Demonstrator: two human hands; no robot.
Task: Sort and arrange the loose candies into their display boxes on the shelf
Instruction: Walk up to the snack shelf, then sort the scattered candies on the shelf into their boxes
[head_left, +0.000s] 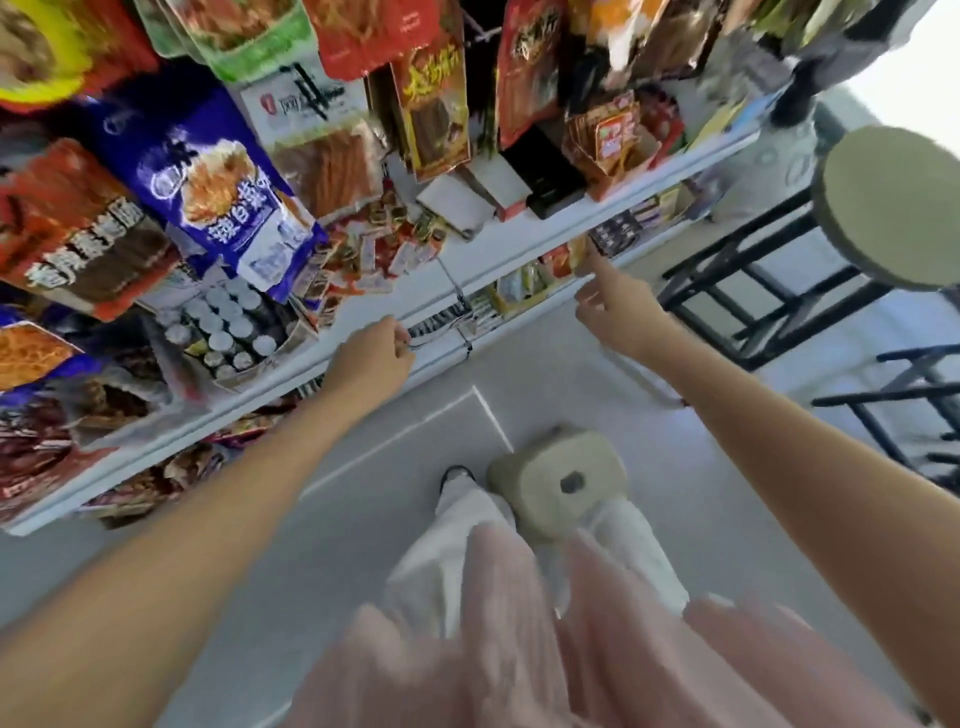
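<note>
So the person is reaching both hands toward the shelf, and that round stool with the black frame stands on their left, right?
Not quite. The head view shows the round stool on the person's right, beyond the right hand. The rest holds: that hand and the left hand both reach toward the shelf.

You had two hands out at the shelves, the left hand (371, 358) and the right hand (618, 306). Two round stools stood by you, one tall stool (893, 208) and one low stool (561, 478). One blue snack bag (208, 182) hung among red packets too blurred to count.
</note>
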